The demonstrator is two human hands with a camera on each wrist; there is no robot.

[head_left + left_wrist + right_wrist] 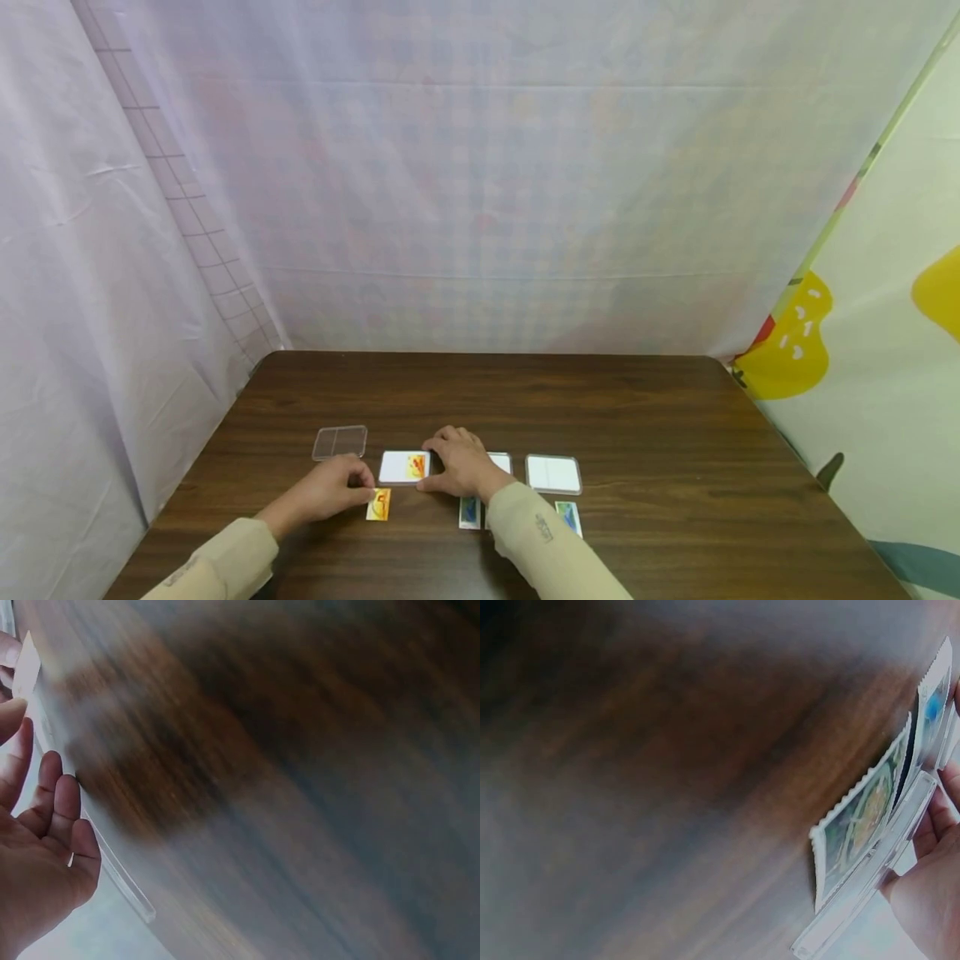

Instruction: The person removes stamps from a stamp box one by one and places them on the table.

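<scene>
My left hand point(333, 486) pinches the upper left corner of a yellow-orange stamp point(380, 504) between thumb and finger. In the left wrist view that stamp point(28, 667) appears as a pale sliver beyond the fingertips. Just above it lies a clear plastic case point(393, 467) with a white insert and another orange stamp point(416, 467) on its right half. My right hand point(463, 467) holds this case at its right end, thumb at the near corner and fingers at the far one. Part of a second white case point(500, 461) is hidden behind that hand.
A clear lid point(339, 442) lies at the left, a third white case point(553, 473) at the right. Blue-green stamps point(469, 512) point(567, 515) lie in front of the cases, one beside the right sleeve point(547, 533). The brown table point(637, 417) meets curtains at the back and sides.
</scene>
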